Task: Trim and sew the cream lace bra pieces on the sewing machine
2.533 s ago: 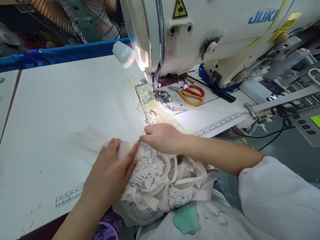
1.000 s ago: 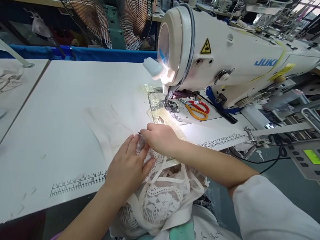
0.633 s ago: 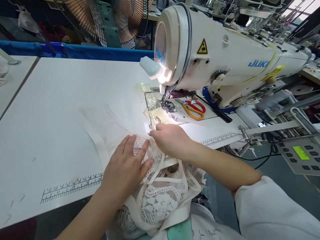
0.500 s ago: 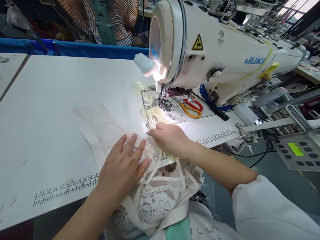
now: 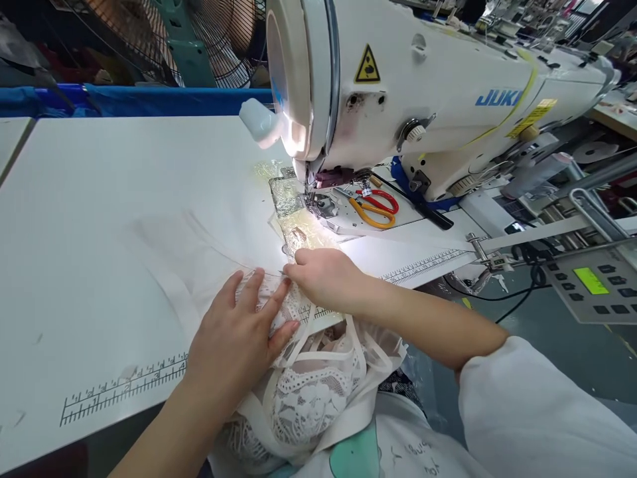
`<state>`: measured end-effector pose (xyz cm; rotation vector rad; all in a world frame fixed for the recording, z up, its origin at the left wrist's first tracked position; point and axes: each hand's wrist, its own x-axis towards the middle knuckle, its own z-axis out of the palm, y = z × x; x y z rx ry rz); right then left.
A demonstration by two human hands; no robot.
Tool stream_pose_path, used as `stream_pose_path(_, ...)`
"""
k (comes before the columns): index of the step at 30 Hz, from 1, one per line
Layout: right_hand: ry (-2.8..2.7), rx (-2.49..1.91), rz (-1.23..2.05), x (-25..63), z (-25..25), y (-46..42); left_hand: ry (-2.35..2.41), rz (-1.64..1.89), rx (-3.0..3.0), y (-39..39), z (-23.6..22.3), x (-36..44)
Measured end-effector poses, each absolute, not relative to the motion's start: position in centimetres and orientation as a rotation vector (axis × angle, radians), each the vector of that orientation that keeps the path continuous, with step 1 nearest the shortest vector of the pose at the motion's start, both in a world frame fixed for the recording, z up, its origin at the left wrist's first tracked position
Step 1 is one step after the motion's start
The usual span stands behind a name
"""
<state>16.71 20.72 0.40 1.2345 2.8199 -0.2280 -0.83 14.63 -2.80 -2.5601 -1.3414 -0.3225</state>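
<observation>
My left hand lies with fingers spread on a white bra, pressing its lace edge against the table. The bra's smooth white panel is spread flat to the left; its lace cups and straps hang over the front edge toward my lap. My right hand is closed at the lace edge, just right of my left fingertips. A small pointed metal tip sticks out from its fingers; the rest of that tool is hidden in the hand. Behind my right hand is the sewing machine's needle area.
The white JUKI sewing machine fills the back right. Orange- and red-handled scissors lie on its bed. A printed ruler runs along the table's front edge. A control panel stands at the right, a fan behind the table.
The camera view has shifted slightly, so the machine sits a little further left. Both hands keep nearly the same places on the bra, with the right hand's metal tip still at the lace edge.
</observation>
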Motion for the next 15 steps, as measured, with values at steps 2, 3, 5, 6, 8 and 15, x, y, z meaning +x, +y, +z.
stream_pose_path(2, 2.768, 1.219, -0.223, 17.3, 1.2, 20.4, -1.348, -0.319, -2.567, 14.6, -2.8, -0.8)
stream_pose_path(3, 2.741, 1.217, -0.223, 17.6, 1.6, 20.2, -1.351, -0.317, -2.571, 14.6, -2.7, -0.8)
stream_pose_path(5, 2.702, 1.235, -0.225, 18.2, 2.2, 19.8, -1.351, -0.311, -2.579, 14.6, -2.8, -0.9)
stream_pose_path(6, 2.696, 1.261, -0.221, 18.5, 2.4, 19.7, -1.345, -0.309, -2.581, 14.6, -2.8, -0.9)
stream_pose_path(8, 2.712, 1.339, -0.207, 18.9, 2.6, 19.6, -1.325, -0.319, -2.573, 14.7, -2.9, -0.9)
stream_pose_path(15, 2.816, 1.381, -0.285, 19.0, 0.9, 20.3, -1.190, -0.418, -2.641, 15.1, -2.5, 0.2)
